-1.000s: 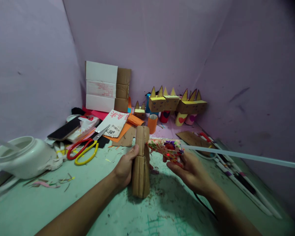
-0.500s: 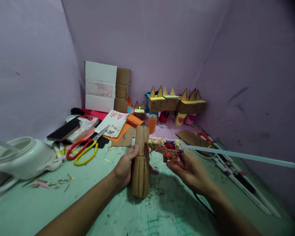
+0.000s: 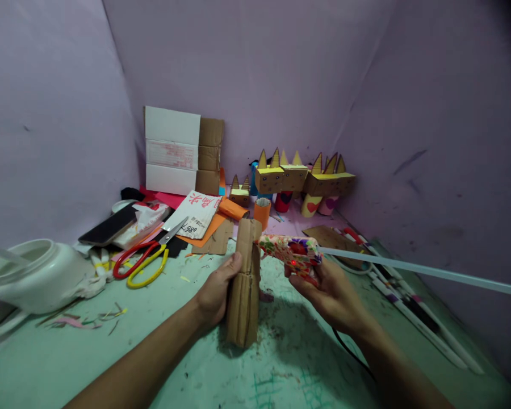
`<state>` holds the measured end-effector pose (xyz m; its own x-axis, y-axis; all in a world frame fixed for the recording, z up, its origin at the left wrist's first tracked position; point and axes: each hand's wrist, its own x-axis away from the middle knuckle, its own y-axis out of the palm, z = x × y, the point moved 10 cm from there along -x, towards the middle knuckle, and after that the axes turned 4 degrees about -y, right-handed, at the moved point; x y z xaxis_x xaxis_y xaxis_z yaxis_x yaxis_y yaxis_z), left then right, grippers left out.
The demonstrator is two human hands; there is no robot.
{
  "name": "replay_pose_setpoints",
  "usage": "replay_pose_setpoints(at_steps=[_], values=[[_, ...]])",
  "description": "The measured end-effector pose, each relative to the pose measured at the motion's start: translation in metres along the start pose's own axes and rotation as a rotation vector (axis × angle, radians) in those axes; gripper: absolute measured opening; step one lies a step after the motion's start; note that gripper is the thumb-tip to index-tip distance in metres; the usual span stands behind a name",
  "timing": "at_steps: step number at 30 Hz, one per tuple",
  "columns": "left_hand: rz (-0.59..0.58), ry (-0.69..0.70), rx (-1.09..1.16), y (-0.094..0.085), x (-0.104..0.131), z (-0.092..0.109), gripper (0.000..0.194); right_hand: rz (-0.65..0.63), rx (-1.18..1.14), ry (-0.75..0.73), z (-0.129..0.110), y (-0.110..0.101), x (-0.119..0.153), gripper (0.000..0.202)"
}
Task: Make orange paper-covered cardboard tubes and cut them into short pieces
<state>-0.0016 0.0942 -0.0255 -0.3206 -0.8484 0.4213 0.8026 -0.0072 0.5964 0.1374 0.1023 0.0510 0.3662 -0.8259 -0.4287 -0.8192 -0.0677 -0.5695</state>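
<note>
My left hand (image 3: 219, 287) is closed around the left side of a folded brown cardboard piece (image 3: 243, 301), which stands tilted over the green tabletop. My right hand (image 3: 330, 289) grips a flower-patterned glue gun (image 3: 296, 253) with a small red light lit. Its front end reaches the cardboard's right edge; whether the nozzle touches is hard to see. A long translucent glue stick (image 3: 421, 270) juts out of the gun's back to the right. Behind the cardboard stands an orange paper tube (image 3: 262, 213).
Red-and-yellow scissors (image 3: 147, 261) lie left, near a white teapot-like pot (image 3: 38, 275), a black phone (image 3: 108, 223) and paper scraps. Cardboard figures with pointed horns (image 3: 283, 176) line the back. Markers (image 3: 417, 318) and a brown board (image 3: 338, 244) lie right. A black cord (image 3: 351, 352) trails from the gun.
The top of the cardboard has tipped slightly to the right, and the glue gun has shifted a little right and up with it. Both hands keep their hold.
</note>
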Motion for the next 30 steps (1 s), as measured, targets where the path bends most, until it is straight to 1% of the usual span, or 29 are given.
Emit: replay_pose_setpoints(at_steps=[7,16,24,30], values=[[0.007,-0.005,-0.031,0.0,-0.001,-0.001,0.026,0.016,-0.028,0.004,0.001,-0.001,-0.001,0.013],[-0.012,0.011,-0.071,0.002,-0.001,0.0,0.025,0.04,0.055,0.04,0.0,-0.006,-0.004,0.018],[-0.048,0.022,-0.099,0.002,-0.005,-0.002,0.029,0.078,-0.014,0.048,0.004,-0.008,-0.003,0.017],[-0.047,0.019,-0.131,0.002,-0.007,-0.002,0.032,0.117,-0.044,0.064,0.011,-0.01,-0.004,0.017]])
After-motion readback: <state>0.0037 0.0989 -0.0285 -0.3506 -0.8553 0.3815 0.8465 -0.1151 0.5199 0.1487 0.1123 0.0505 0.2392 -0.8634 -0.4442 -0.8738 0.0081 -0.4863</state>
